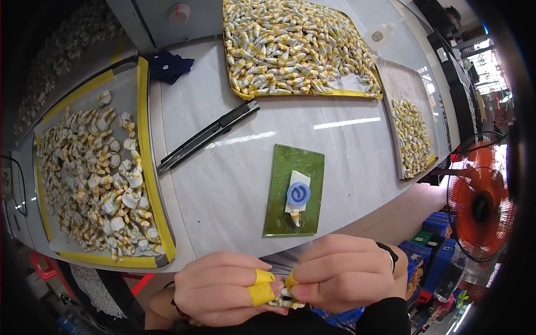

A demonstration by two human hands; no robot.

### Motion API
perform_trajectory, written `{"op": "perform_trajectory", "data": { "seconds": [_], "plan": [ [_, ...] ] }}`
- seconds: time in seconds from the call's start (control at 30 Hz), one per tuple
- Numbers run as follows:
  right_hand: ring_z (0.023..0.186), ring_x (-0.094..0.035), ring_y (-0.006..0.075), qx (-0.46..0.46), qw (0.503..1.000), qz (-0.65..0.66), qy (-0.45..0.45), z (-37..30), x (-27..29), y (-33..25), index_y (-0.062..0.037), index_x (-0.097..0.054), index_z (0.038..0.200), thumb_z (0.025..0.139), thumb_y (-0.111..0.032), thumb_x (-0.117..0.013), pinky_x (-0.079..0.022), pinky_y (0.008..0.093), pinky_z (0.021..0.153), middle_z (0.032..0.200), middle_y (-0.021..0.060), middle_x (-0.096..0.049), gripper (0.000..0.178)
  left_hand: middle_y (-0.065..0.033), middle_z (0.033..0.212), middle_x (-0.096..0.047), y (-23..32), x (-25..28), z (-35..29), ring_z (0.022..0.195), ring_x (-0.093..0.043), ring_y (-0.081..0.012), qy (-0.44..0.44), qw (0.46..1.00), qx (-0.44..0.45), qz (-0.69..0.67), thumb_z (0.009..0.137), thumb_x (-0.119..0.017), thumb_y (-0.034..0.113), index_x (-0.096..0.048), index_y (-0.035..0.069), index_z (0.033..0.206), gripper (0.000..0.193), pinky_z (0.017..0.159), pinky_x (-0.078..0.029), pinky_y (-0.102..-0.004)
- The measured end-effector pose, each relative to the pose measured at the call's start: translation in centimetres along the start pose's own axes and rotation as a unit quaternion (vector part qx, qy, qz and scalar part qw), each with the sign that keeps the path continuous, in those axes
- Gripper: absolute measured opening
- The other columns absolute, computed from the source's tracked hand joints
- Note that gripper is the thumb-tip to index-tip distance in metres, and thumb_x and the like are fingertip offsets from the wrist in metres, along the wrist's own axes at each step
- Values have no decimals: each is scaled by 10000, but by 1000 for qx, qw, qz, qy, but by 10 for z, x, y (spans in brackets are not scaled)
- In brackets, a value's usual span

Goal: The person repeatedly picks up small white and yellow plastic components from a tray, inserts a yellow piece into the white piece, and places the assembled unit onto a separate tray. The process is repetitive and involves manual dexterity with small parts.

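Note:
Close to my body, below the table's front edge, both hands meet around small white-and-yellow plastic pieces (293, 304). My left hand (220, 285), with yellow tape wrapped on its fingertips, is closed on them. Thumb and fingers of my right hand (349, 273) pinch at the same pieces from the other side; one fingertip there is taped too. The fingers hide most of what they grip. Just beyond lies a green glass plate (278, 195). On it a round blue mould-like disc (299, 194) rests on a white pad (298, 175), with one small figure part (296, 218) beside it.
A black utility knife (209, 134) lies slanted on the table. Yellow-taped trays stand left (146, 145) and far (357, 95), heaped with small parts; a ribbed tray (395, 78) is at right. A dark blue cloth (170, 67) lies behind. An orange fan (481, 206) and blue crates (441, 259) stand right.

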State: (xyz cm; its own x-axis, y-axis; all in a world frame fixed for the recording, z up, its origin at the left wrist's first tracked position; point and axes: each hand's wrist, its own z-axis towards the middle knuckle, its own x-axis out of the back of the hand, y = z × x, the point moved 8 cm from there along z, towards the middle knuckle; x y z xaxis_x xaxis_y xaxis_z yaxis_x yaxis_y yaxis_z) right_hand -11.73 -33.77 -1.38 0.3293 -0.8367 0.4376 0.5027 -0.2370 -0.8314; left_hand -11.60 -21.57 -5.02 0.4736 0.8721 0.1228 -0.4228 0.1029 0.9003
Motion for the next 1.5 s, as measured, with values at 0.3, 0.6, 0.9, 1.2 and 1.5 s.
{"op": "perform_trajectory", "data": {
  "seconds": [0.3,0.6,0.9,1.2,1.5],
  "plan": [
    [585,-597,228,11,1000,-20,13,1,3,-6,-4,-549,692,659,54,-719,-504,299,503,717,111,-626,183,-64,809,-644,4,1,3,715,-638,-221,14,999,-28,-2,614,-826,113,-636,37,824,293,637,-557,-294],
    [600,-602,198,-11,995,-89,35,-5,4,-12,-31,-630,765,641,-7,-754,-496,269,524,732,82,-633,177,-75,842,-653,2,1,-3,737,-627,-219,67,995,-17,77,638,-802,114,-639,37,925,339,677,-536,-306],
    [673,-497,169,-37,990,137,13,-2,9,21,-51,-676,900,711,-38,-724,-353,263,571,782,47,-540,195,-156,792,-648,-33,-12,-9,692,-630,-227,17,936,175,-304,680,-776,80,-619,-44,875,279,619,-500,-307],
    [652,-484,165,-62,977,191,-78,4,-10,26,-69,-676,799,716,-126,-750,-358,272,551,745,15,-497,125,-87,809,-673,-40,-24,-19,736,-648,-144,-24,893,268,-360,717,-743,33,-650,-16,862,179,665,-484,-227],
    [655,-509,176,-40,979,172,-99,3,-9,22,-55,-664,808,726,-128,-742,-369,288,555,746,24,-543,135,-64,790,-675,-39,-29,-21,693,-645,-118,-60,906,276,-315,737,-743,97,-648,21,832,154,617,-469,-199]
  ]
}}
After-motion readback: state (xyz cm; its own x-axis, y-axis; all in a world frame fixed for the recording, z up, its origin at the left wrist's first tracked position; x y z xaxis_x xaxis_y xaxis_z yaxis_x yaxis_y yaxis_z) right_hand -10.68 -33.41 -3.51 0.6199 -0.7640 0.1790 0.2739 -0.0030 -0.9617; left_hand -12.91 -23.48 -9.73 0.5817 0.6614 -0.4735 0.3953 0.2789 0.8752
